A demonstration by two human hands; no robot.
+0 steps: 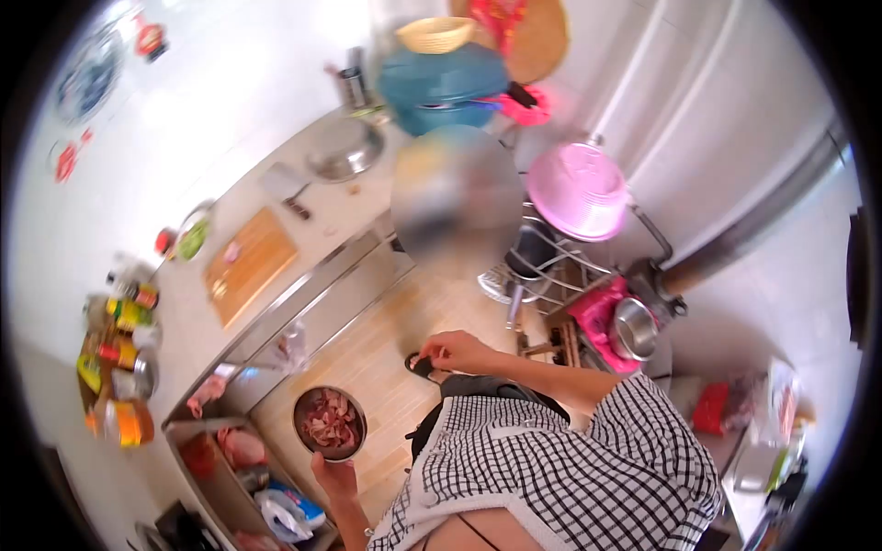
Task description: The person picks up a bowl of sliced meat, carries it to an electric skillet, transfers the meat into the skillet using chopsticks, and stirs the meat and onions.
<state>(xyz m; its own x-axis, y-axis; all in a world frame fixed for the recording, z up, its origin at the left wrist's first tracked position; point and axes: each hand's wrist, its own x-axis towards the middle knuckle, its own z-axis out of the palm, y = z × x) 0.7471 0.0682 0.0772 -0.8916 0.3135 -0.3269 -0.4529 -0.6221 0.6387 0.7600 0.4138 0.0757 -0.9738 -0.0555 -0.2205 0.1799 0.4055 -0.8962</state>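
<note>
My left hand (335, 476) grips the near rim of a round metal bowl (362, 444), holding it level to the left of my body, above the floor. Pieces of raw-looking sliced meat (329, 424) lie in the bowl. In front of my waist, my right hand (447, 352) has its fingers curled in, and nothing shows in it. A dark sandal (421, 365) on a foot shows just below that hand.
A wooden cutting board (248, 266), a cleaver (294, 200) and a metal pan (345, 151) lie on the left counter. Bottles (129, 312) stand farther left. An open drawer (197, 496) juts out near the bowl. At right stands a rack with a pink basket (577, 190).
</note>
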